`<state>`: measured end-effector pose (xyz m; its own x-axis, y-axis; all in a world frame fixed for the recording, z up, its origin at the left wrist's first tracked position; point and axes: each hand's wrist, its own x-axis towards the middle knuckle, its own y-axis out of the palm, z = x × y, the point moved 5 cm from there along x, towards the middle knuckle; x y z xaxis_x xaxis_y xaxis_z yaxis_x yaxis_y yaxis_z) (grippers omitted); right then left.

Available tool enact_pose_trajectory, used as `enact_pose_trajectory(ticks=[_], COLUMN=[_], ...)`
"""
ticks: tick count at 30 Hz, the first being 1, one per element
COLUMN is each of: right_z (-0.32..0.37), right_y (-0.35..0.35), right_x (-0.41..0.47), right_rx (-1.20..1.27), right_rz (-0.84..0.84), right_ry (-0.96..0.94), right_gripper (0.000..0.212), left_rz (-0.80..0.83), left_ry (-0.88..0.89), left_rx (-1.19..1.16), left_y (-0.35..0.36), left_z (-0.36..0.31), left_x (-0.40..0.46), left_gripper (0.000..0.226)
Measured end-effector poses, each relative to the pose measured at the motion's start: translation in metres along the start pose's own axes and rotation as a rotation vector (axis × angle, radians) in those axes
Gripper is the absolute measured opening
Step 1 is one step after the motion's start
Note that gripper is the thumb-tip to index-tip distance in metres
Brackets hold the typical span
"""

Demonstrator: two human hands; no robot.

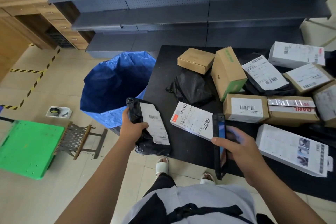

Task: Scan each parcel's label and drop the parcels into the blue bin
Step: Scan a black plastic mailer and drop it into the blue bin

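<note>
While my left hand [133, 127] grips the soft, light black bag parcel [149, 127] mid-edge, blue bin [112, 85] at eleven o'clock, my right hand [238, 149] clasps the scanner [219, 143].

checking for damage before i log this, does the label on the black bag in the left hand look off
Yes. The white label on the black bag gripped by the left hand has a ragged, torn-looking top edge and sits wrinkled, though its barcode shows.

The bin [116, 85] is set on the floor just left of the table [163, 71]. Parcels [254, 85] are heaped on the table (mostly toward its right side). Shelving [181, 14] is placed behind the table.
</note>
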<state>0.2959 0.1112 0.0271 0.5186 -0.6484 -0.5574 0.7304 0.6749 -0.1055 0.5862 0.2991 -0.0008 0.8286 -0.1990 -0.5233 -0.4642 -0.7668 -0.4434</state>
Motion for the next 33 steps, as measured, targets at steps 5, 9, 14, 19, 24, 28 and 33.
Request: enact_pose_trajectory(ticks=[5, 9, 14, 19, 24, 28, 33], right_z=[0.000, -0.002, -0.003, -0.001, -0.001, -0.002, -0.002], right_y=[0.003, 0.003, -0.002, -0.003, 0.000, 0.002, -0.001], right_x=[0.002, 0.001, -0.001, 0.002, 0.002, 0.001, -0.008], right_rx=[-0.007, -0.040, -0.061, -0.054, -0.029, -0.018, -0.007], right_rz=[0.004, 0.008, 0.012, -0.001, 0.005, -0.004, -0.031], right_ry=[0.013, 0.037, 0.038, 0.021, 0.001, -0.004, -0.009], right_gripper=[0.045, 0.049, 0.048, 0.050, 0.050, 0.057, 0.060], left_rz=[0.200, 0.211, 0.122, -0.120, 0.194, 0.538, 0.574], left_ry=[-0.089, -0.163, -0.225, -0.037, 0.631, 0.851, 0.991], left_rx=[-0.235, -0.440, -0.422, 0.008, 1.004, 1.691, 1.956], left_y=[-0.002, 0.006, 0.015, -0.014, 0.005, 0.049, 0.072], left_z=[0.006, 0.043, 0.092, 0.072, 0.004, 0.001, 0.005], left_x=[0.005, 0.010, 0.008, -0.002, -0.001, -0.011, -0.002], left_gripper=[0.074, 0.081, 0.073, 0.090, 0.077, 0.101, 0.098])
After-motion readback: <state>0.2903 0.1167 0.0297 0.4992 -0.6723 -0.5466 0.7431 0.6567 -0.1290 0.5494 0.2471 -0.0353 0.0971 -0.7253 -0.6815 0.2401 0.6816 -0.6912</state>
